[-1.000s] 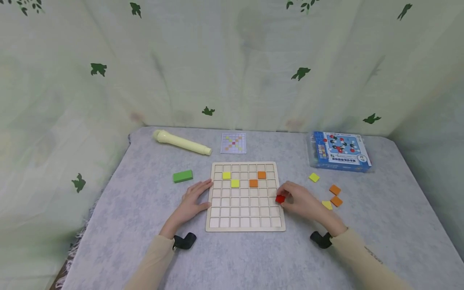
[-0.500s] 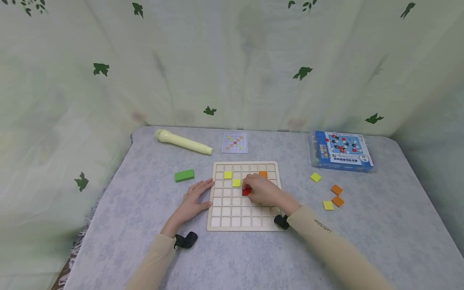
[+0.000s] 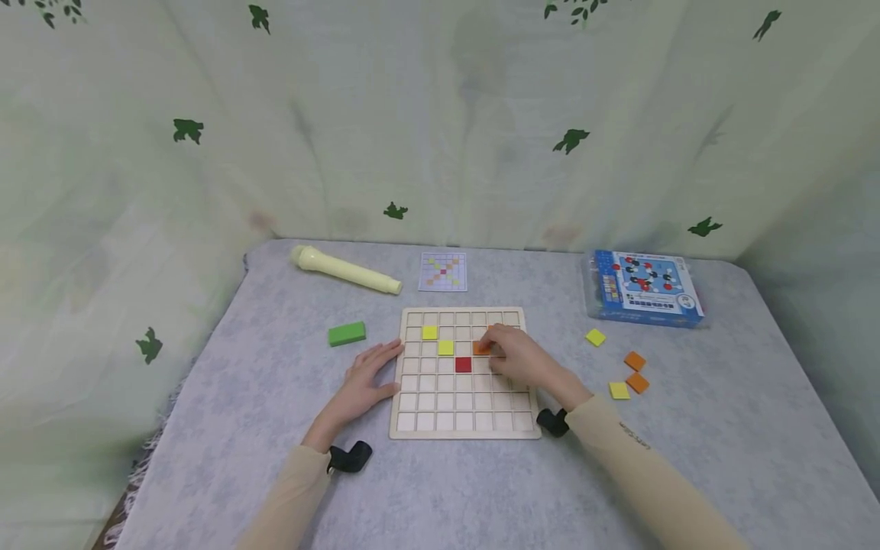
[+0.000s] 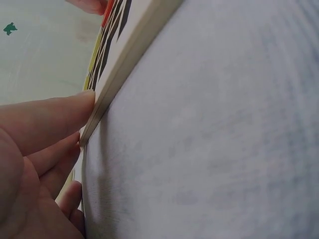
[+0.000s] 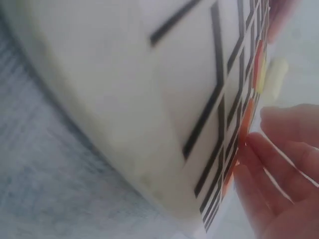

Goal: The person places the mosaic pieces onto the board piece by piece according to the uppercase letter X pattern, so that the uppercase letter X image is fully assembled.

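Right hand, in the head view, bends over the board, fingertips at an orange tile; the red tile sits in its cell just left of them. The left hand rests against the board's near side. In the left wrist view, its extended fingers touch that edge. In the right wrist view, the right fingers lie apart, seemingly touching the orange tile, no pinch showing. The step looks like straightening placed tiles; the next move probably calls for reaching outward to the loose tiles right of that hand.
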A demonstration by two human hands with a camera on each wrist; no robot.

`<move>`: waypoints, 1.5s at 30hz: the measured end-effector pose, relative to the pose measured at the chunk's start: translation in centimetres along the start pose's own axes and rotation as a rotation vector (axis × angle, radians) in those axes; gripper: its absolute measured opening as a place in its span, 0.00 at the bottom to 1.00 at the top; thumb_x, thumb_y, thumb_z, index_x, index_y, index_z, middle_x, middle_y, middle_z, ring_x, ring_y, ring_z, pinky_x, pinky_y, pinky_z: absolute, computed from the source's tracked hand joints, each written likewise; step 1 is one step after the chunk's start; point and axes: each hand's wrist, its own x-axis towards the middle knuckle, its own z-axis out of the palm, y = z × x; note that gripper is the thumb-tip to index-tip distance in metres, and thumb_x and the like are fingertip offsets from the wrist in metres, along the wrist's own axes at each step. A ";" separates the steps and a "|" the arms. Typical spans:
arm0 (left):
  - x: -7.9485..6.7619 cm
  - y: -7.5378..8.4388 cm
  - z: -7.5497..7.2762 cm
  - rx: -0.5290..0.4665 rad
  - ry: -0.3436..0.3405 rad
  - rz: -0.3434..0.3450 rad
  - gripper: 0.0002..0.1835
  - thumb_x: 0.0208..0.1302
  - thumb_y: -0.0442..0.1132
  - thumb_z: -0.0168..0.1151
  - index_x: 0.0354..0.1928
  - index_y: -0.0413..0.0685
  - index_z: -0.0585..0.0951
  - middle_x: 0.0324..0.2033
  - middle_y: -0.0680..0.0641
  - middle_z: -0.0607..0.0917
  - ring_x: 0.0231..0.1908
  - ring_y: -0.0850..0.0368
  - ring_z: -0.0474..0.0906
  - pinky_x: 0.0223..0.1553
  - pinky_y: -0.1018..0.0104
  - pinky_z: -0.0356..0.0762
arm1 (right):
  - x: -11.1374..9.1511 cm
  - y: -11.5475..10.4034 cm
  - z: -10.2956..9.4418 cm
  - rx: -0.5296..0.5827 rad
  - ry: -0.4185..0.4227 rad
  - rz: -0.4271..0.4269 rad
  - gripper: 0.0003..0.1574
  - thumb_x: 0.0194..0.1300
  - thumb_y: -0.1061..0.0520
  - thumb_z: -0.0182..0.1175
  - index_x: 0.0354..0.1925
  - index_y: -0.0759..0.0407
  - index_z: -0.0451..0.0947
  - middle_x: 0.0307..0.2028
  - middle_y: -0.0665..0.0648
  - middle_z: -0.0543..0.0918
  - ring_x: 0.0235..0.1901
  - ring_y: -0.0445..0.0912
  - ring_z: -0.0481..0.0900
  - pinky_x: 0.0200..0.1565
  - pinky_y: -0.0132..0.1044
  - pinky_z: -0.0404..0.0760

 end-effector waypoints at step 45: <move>-0.1 -0.2 0.1 -0.010 0.018 0.034 0.35 0.63 0.35 0.63 0.71 0.45 0.63 0.72 0.45 0.58 0.71 0.42 0.42 0.60 0.34 0.36 | -14.6 11.9 -7.9 -0.057 0.284 0.358 0.16 0.61 0.69 0.59 0.49 0.71 0.75 0.46 0.68 0.77 0.45 0.61 0.74 0.46 0.58 0.74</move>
